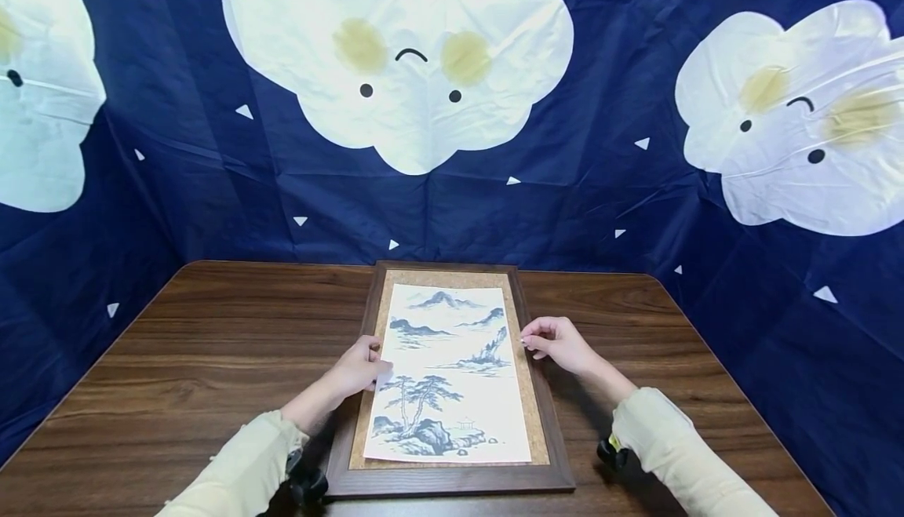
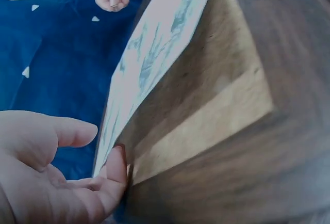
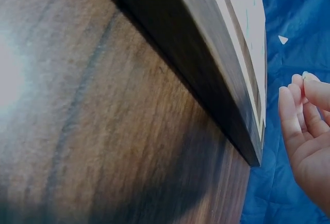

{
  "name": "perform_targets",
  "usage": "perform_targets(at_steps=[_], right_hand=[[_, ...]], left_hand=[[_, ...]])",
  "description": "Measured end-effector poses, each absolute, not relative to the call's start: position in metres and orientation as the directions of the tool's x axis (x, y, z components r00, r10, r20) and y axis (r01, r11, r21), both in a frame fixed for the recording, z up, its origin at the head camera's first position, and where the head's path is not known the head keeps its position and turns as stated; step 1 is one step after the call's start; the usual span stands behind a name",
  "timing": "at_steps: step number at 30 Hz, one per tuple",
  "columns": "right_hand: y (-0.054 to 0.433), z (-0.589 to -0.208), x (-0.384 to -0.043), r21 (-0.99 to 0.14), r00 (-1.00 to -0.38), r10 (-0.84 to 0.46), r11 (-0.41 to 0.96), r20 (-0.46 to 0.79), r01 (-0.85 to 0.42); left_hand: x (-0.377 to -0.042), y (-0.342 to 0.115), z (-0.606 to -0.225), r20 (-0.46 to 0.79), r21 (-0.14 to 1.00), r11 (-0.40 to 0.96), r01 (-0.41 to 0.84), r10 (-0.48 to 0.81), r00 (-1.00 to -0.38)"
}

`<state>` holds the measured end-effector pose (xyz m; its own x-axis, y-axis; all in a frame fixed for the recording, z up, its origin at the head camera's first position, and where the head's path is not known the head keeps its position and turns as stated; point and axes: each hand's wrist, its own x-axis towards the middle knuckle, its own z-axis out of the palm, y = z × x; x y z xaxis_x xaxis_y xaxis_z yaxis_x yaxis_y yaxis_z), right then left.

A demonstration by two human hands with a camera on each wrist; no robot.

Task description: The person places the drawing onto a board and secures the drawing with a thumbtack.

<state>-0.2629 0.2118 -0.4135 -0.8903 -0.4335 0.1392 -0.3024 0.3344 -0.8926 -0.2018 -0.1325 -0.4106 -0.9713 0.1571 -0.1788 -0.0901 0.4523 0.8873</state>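
A white sheet printed with an ink landscape painting (image 1: 452, 376) lies over a cork board (image 1: 399, 275) in a dark wooden frame. My left hand (image 1: 359, 366) is at the sheet's left edge with its thumb and fingers. In the left wrist view that hand (image 2: 67, 177) holds the edge of the painting (image 2: 149, 48), which bows up off the cork (image 2: 227, 43). Just beyond the sheet's right edge, my right hand (image 1: 561, 344) brings thumb and fingertips together. In the right wrist view a tiny pale object (image 3: 304, 75) shows at the fingertips; its kind is unclear.
The wooden frame (image 1: 452, 482) sits on a brown wood-grain table (image 1: 233, 360), reaching from its back edge toward its front. Behind and beside the table hangs a navy cloth (image 1: 247, 180) with white clouds. Dark wrist devices (image 1: 611, 453) sit by the sleeves.
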Motion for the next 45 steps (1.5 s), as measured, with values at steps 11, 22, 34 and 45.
perform_targets(at_steps=[11,22,34,45], right_hand=[[0.199,-0.408,-0.282,-0.879,-0.884,-0.434,0.334,0.175,-0.339],[0.18,-0.407,-0.294,-0.885,-0.874,-0.468,0.339,0.135,-0.318],[0.158,-0.396,-0.305,-0.881,-0.908,-0.41,0.392,0.091,-0.265],[0.139,-0.399,-0.336,-0.896,-0.948,-0.318,0.421,0.0,-0.141]], left_hand=[[-0.201,-0.165,-0.404,-0.118,0.855,0.517,-0.039,0.121,-0.986],[-0.208,-0.187,-0.424,-0.002,0.776,0.622,0.103,0.165,-0.986],[-0.206,-0.186,-0.431,0.038,0.76,0.626,0.178,0.23,-0.972],[-0.21,-0.188,-0.436,-0.005,0.79,0.599,0.129,0.216,-0.976]])
